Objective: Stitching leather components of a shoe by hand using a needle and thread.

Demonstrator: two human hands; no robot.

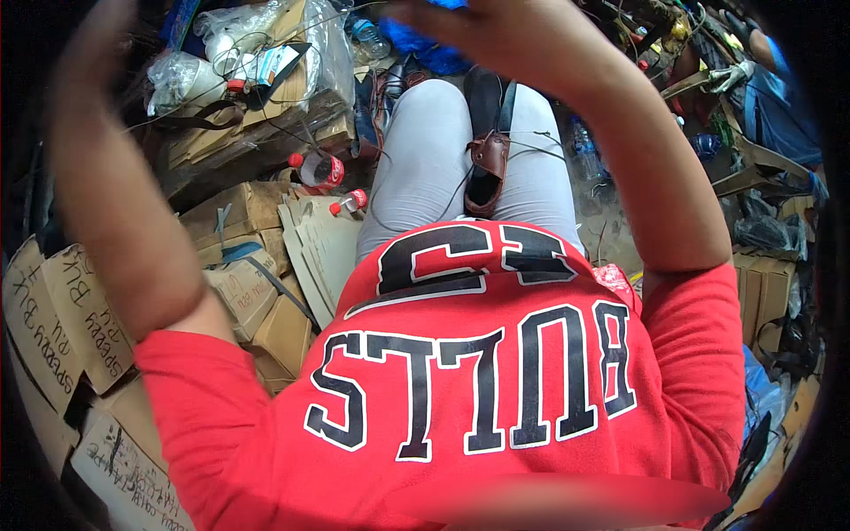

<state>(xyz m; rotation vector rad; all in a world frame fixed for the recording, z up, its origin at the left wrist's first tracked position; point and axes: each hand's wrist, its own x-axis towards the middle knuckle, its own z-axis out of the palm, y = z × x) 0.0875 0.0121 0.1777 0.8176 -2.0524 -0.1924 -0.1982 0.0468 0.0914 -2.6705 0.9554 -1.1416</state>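
Observation:
A brown leather shoe (486, 177) rests between my knees, its opening toward my body. Thin dark thread (540, 150) trails from the shoe across my light trousers. Both arms are raised and spread apart. My left hand (99, 35) is smeared by motion at the top left edge, its fingers out of sight. At the top middle, my right hand (482, 31) is beyond my knees, near a blue plastic bag (432, 51). Its fingers are blurred and partly cut off by the upper edge, so I cannot see whether they hold the thread.
A low cluttered stand (257, 133) at the upper left bears plastic-wrapped cups and a carton. Two small red-capped bottles, one larger bottle (320, 170) and a smaller bottle (348, 203), lie beside my left leg. Cardboard boxes (66, 319) with handwriting crowd the left. Mixed clutter (761, 221) lines the right.

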